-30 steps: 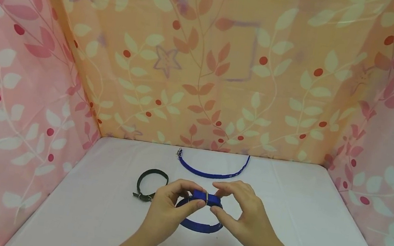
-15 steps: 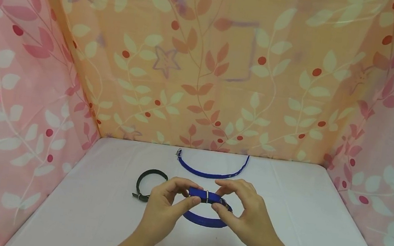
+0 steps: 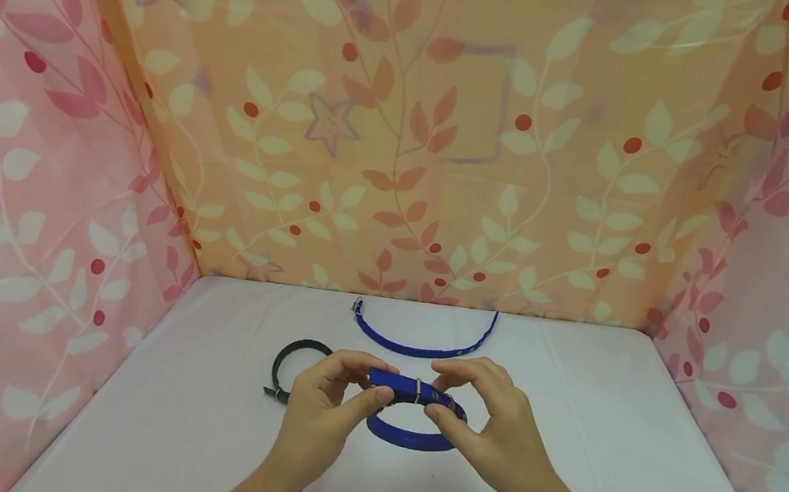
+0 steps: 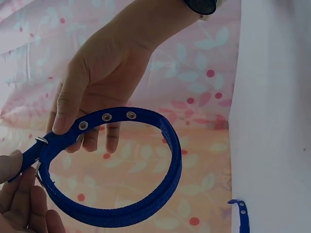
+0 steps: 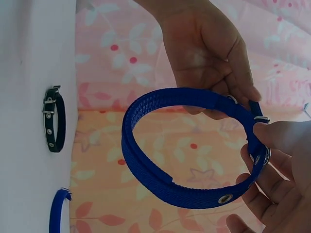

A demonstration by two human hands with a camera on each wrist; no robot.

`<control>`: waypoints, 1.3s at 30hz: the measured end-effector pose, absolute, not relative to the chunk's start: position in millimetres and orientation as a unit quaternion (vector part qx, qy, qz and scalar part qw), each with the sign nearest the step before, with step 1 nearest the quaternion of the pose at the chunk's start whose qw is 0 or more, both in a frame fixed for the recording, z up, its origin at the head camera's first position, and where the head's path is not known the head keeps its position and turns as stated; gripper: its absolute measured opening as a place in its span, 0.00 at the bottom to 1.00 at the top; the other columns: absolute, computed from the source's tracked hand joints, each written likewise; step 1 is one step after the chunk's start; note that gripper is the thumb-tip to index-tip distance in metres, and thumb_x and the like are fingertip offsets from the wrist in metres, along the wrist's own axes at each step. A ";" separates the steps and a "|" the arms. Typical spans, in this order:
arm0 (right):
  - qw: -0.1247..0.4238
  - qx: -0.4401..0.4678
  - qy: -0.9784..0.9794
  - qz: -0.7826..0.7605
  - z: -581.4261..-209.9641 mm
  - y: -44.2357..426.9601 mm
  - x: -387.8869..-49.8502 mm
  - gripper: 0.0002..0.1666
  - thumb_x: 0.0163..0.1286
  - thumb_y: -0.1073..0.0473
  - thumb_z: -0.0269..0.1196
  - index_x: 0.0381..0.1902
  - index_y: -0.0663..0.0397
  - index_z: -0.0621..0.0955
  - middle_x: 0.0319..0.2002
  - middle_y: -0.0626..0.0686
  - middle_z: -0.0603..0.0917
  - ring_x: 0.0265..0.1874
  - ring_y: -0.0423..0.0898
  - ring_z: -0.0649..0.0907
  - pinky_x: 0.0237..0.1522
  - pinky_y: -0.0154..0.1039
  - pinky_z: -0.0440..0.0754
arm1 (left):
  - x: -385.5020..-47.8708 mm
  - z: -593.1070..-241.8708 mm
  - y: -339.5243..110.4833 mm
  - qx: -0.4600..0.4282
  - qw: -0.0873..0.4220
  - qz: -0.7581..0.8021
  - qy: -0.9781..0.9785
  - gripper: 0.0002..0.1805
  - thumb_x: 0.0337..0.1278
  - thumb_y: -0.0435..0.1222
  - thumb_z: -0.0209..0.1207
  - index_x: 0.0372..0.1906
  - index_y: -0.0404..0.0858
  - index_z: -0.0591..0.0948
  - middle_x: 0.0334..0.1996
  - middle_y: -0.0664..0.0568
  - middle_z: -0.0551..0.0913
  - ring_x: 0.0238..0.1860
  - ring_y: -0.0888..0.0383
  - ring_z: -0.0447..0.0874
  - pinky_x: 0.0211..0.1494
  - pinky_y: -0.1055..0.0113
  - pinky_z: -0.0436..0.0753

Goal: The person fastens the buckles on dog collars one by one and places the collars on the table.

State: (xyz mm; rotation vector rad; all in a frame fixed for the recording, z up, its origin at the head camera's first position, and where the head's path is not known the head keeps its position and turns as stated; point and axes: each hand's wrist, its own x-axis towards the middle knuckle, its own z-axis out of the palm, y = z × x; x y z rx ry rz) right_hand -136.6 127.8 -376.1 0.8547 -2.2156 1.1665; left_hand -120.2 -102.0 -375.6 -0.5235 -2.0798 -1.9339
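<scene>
Both hands hold up a blue collar (image 3: 413, 439) bent into a loop, its strap passing through a metal buckle at the top. My left hand (image 3: 321, 412) pinches the strap end between thumb and fingers, left of the buckle. Just right of it, my right hand (image 3: 495, 416) pinches the band between thumb and forefinger. Metal eyelets show along the blue collar (image 4: 112, 213) in the left wrist view, where the right hand (image 4: 104, 73) is at its upper left. In the right wrist view the left hand (image 5: 209, 53) grips near the buckle, above the loop (image 5: 146, 170).
A dark, closed collar (image 3: 278, 366) lies on the white table (image 3: 186, 435), left of and beyond the hands. Farther back, a second blue collar (image 3: 417, 352) lies in an open curve near the rear edge. Patterned cloth (image 3: 386, 194) stands behind and at both sides.
My left hand has drawn slightly left and up with the strap end, and more strap shows left of the buckle. The held loop has shifted slightly right and up.
</scene>
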 end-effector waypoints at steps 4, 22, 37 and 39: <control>0.241 0.312 -0.812 0.430 -376.5 127.8 -137.5 0.31 0.59 0.61 0.78 0.59 0.38 0.81 0.44 0.36 0.86 0.51 0.40 0.82 0.54 0.41 0.79 | -121.1 -374.4 -105.3 -0.171 0.138 -0.672 -0.707 0.12 0.62 0.34 0.69 0.48 0.42 0.83 0.46 0.52 0.88 0.46 0.51 0.83 0.56 0.68 0.83; 0.229 0.288 -0.802 0.471 -380.4 127.5 -140.5 0.26 0.61 0.64 0.76 0.56 0.41 0.82 0.42 0.38 0.86 0.47 0.40 0.84 0.56 0.42 0.80 | -125.8 -371.1 -109.9 -0.142 0.105 -0.703 -0.689 0.15 0.64 0.34 0.68 0.53 0.42 0.81 0.49 0.47 0.84 0.49 0.48 0.82 0.55 0.67 0.83; 0.158 0.276 -0.773 0.549 -379.6 126.7 -137.9 0.19 0.67 0.63 0.71 0.52 0.39 0.83 0.44 0.40 0.87 0.50 0.42 0.83 0.61 0.54 0.75 | -124.5 -385.6 -95.0 -0.211 0.075 -0.644 -0.731 0.12 0.66 0.38 0.67 0.53 0.49 0.85 0.50 0.55 0.86 0.51 0.53 0.87 0.58 0.67 0.84; 0.159 0.285 -0.775 0.542 -379.7 127.0 -138.0 0.19 0.67 0.63 0.71 0.52 0.38 0.83 0.45 0.40 0.86 0.50 0.42 0.83 0.60 0.46 0.78 | -124.4 -386.4 -94.8 -0.225 0.089 -0.645 -0.725 0.12 0.66 0.37 0.66 0.53 0.48 0.86 0.50 0.55 0.86 0.51 0.53 0.87 0.57 0.66 0.85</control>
